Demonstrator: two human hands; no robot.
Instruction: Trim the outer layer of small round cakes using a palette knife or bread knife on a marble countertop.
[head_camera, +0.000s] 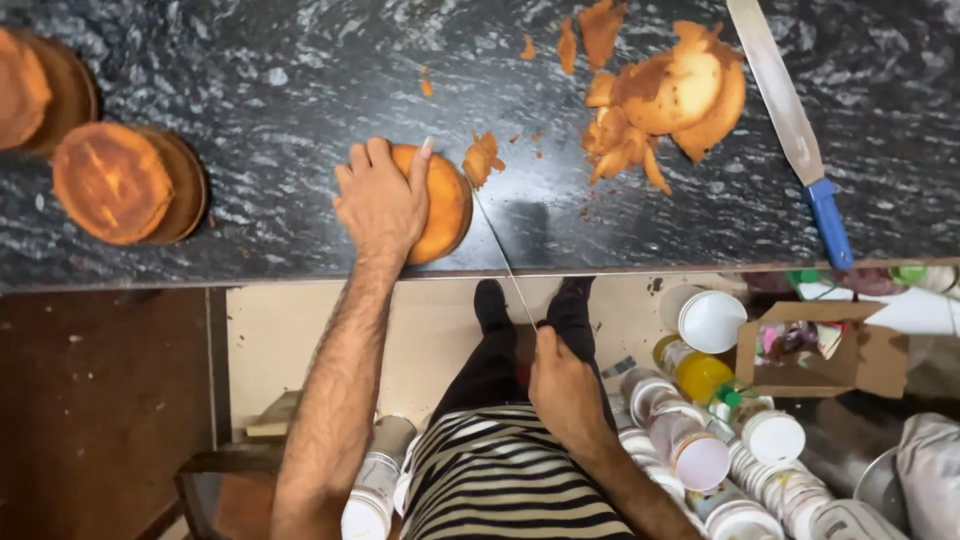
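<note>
The table (300, 60) is a dark speckled stone slab. Landmark: the round sponge cake (445, 205) at the table's near edge. The left hand (380, 200) lies flat on top of this cake, fingers spread and pressing down, covering its left half. A pile of cut cake scraps (665, 100) lies beyond and to the right of the cake. Two more round cakes on boards (125, 185) sit well apart to its left. A blue-handled palette knife (790, 120) rests far to its right. The right hand (562, 385) is clenched on the handle of a thin long knife (505, 260), whose blade tip touches the cake's right side.
</note>
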